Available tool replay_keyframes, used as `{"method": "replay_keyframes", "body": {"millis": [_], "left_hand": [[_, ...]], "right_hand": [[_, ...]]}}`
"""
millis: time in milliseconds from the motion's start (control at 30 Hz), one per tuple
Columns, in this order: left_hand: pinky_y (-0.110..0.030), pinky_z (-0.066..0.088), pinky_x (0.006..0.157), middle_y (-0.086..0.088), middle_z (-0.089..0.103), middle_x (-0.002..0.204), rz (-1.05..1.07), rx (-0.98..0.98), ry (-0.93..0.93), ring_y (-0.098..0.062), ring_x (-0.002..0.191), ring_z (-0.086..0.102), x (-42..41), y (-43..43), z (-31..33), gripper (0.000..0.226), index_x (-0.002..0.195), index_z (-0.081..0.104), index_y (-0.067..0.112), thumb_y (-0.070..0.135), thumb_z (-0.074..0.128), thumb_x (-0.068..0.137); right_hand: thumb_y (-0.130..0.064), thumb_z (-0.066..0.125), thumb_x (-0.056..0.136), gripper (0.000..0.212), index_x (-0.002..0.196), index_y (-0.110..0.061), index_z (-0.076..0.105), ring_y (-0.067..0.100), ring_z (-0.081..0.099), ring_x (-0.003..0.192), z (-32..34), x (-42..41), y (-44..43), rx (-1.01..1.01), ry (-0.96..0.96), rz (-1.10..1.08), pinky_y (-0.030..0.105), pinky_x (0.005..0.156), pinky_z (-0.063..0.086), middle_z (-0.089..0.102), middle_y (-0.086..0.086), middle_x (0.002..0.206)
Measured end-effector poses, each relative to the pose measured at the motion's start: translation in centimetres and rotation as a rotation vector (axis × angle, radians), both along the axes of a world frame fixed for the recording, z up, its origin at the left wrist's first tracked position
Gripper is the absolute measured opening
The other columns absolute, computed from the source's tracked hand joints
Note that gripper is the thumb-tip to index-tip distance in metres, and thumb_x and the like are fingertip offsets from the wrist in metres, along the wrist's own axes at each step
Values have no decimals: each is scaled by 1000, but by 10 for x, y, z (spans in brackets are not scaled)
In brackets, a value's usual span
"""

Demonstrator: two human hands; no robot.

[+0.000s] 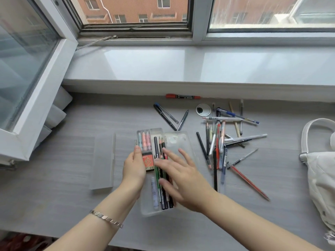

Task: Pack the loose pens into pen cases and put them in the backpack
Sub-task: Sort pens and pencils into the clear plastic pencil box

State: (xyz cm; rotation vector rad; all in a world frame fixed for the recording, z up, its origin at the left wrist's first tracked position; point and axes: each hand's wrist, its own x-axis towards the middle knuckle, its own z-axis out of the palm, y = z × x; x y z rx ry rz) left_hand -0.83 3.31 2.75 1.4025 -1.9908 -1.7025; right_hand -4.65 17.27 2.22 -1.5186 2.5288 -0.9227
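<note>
Near the middle of the desk [72,205], toward its front edge, a clear pen case [150,212], open, with the clear lid [181,140] folded out to the right. Inside, at the far end, three pastel highlighters [145,140]; just below them an orange box [149,162] marked 2B; beside these a row of pencils [161,147] and dark pens lying lengthwise, and one pale pen [154,192] nearer the front. Gripped at its left wall by the left hand [134,169], thumb laid on the rim next to the highlighters, the other fingers out of sight below the case. On that wrist a silver bracelet [107,218]. Above the pencils the right hand [183,178], spread wide with straight fingers, holding nothing; fingertips blurred, so touching the pencils or just over them cannot be told. To the left of the open case, apart from it, a second frosted case [103,160], flat on the desk. To the right, a heap of loose pens [217,142] crossing each other, with one red pen [248,180] lying slanted toward the front right. Further back three more pens [168,115], and a red marker [183,96] along the far edge under the windowsill [181,64]. Beside the heap a round cable hole [203,109]. At the right edge of the desk a white backpack [320,174], well apart from the case.
</note>
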Motion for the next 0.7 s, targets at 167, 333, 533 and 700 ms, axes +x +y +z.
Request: {"method": "replay_keyframes", "body": {"millis": [167, 333, 533, 700], "left_hand": [[-14, 35, 63, 13, 55, 81, -58, -11, -22, 2, 74, 48, 2, -5, 6, 32, 99, 53, 19, 34, 24, 102], [-14, 35, 61, 13, 55, 80, -91, -50, -36, 2, 74, 49, 5, -5, 4, 37, 96, 57, 18, 35, 24, 101], [-25, 40, 82, -1, 63, 106, -81, -43, -54, -13, 95, 57, 3, -7, 2, 48, 113, 58, 9, 39, 24, 101], [-13, 33, 59, 13, 56, 80, -79, -10, -45, 5, 73, 47, 2, -3, 3, 32, 99, 52, 19, 35, 24, 102]], "right_hand": [[-12, 48, 91, 29, 118, -6, 57, 20, 52, 112, -13, -64, 7, 113, -389, -562, 35, 98, 41, 58, 9, 117], [1, 40, 89, 21, 108, -1, 50, 35, 55, 103, -39, -90, 10, 677, -283, -589, 37, 76, 44, 54, 18, 113], [-6, 49, 85, 16, 97, -2, 58, 34, 58, 92, -42, -92, 6, 476, -398, -682, 33, 69, 44, 62, 16, 99], [-7, 53, 83, 13, 90, -3, 63, -5, 51, 71, 16, -69, 2, -329, -300, -438, 4, 67, 40, 54, 2, 83]]}}
